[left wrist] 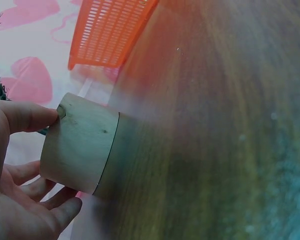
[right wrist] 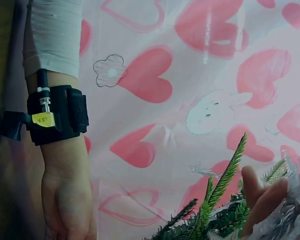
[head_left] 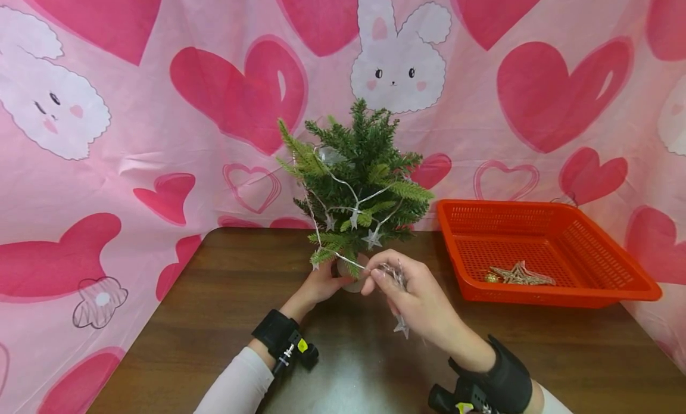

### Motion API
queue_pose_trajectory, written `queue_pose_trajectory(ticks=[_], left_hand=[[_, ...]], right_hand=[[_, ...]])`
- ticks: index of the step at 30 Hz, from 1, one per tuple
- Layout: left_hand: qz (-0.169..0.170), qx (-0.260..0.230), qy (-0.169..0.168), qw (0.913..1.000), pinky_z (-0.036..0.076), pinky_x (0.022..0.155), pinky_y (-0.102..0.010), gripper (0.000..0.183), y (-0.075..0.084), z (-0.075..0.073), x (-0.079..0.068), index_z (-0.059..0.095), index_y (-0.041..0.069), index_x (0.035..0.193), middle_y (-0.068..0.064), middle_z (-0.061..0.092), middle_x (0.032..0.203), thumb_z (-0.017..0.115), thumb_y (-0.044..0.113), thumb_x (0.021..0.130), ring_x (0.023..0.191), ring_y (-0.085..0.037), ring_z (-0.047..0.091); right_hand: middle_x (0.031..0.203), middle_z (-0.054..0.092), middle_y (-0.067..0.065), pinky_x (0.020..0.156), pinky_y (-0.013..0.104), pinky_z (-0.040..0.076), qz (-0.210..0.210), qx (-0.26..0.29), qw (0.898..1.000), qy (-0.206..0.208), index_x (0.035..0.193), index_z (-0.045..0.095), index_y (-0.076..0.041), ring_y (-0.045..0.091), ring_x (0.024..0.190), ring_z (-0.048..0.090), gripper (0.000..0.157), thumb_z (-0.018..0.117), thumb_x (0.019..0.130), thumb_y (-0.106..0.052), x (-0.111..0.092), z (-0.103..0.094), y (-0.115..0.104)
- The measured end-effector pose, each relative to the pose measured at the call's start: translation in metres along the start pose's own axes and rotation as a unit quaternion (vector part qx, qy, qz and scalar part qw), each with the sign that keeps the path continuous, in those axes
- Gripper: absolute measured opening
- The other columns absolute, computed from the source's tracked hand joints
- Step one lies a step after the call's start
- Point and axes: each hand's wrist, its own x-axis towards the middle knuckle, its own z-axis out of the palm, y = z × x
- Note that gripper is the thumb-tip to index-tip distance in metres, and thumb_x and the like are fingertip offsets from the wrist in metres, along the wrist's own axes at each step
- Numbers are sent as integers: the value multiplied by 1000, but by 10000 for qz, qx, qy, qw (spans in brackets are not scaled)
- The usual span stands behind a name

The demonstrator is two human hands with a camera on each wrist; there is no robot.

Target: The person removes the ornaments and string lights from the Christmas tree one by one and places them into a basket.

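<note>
A small artificial Christmas tree (head_left: 370,158) stands on the table, with a string of star lights (head_left: 373,239) looped over its front and left branches. My left hand (head_left: 320,285) holds the tree's round wooden base (left wrist: 82,145), thumb on one side and fingers on the other in the left wrist view. In front of the base, my right hand (head_left: 420,295) grips the gathered rest of the star string (right wrist: 289,215), and one star (head_left: 401,327) dangles below the fingers. A stretch of wire runs taut from the lower left branches to the right fingertips.
On the right of the brown table (head_left: 214,318) sits an orange-red plastic basket (head_left: 546,295). It holds a glittery gold star (head_left: 522,274) and a small gold ball (head_left: 491,277). Behind hangs a pink cloth (head_left: 203,21) with hearts and rabbits.
</note>
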Motion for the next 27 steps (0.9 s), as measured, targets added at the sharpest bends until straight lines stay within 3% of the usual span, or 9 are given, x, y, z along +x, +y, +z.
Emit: queue_pose_trajectory(ticks=[6,12,19,27], left_hand=[[45,9,96,9999,30,107,-47,66,-1,2,0,44,20,133,-1,48,135,77,12,76,128,-22,41],[-125,52,258,9996,36,103,-47,67,-1,4,-2,45,11,132,-7,50,133,78,13,74,124,-26,46],[388,480,286,9977,43,94,-44,52,-2,5,1,55,9,121,-8,61,116,78,15,74,109,-23,55],[-206,996,433,9939,41,95,-50,66,1,9,-2,50,4,129,-17,51,121,78,28,74,113,-31,48]], right_hand=[[76,62,5,50,30,46,-75,250,9996,138,105,63,-12,16,48,50,15,55,95,-18,0,-1,4],[59,50,13,49,33,46,220,702,9965,401,110,64,-8,22,50,52,21,55,95,-20,2,-4,5],[63,57,13,46,34,45,144,735,9927,943,98,67,-9,22,53,53,14,66,88,-18,2,-7,4],[67,54,7,46,35,46,-258,863,9889,1181,97,64,-11,21,53,50,8,62,90,-12,4,-9,6]])
